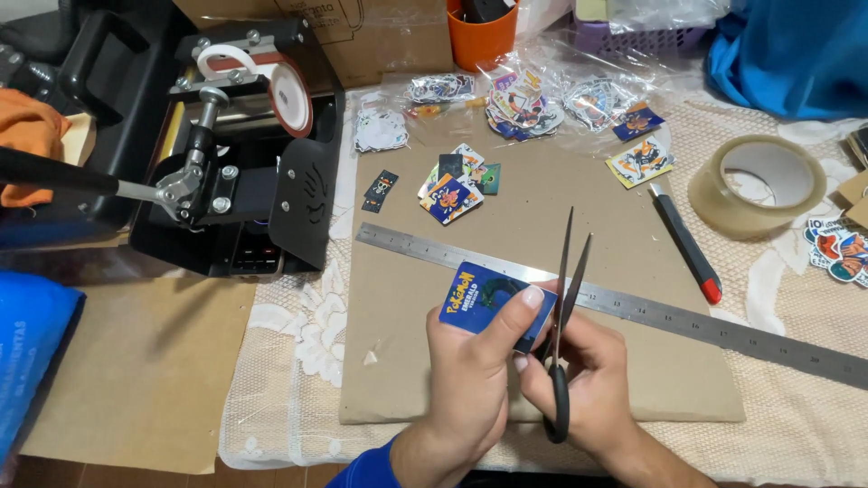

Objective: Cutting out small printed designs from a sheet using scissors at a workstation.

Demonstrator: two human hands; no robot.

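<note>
Left hand [475,361] is clamped on a blue sticker card [493,303]; black-handled scissors [562,307], blades parted, are gripped by right hand [592,380] just beside it.

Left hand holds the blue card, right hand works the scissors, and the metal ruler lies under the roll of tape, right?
Not quite. In the head view the metal ruler lies apart from the roll of tape, on the brown board. Left hand, blue card, right hand and scissors are right.

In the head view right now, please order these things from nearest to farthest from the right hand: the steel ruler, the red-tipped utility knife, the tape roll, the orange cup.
Measured from the right hand, which holds the scissors:
1. Steel ruler, just beyond the hand, lying slantwise across the cardboard.
2. Red-tipped utility knife, further up and to the right.
3. Tape roll, on the far right, on the lace cloth.
4. Orange cup, at the top edge of the table.
</note>
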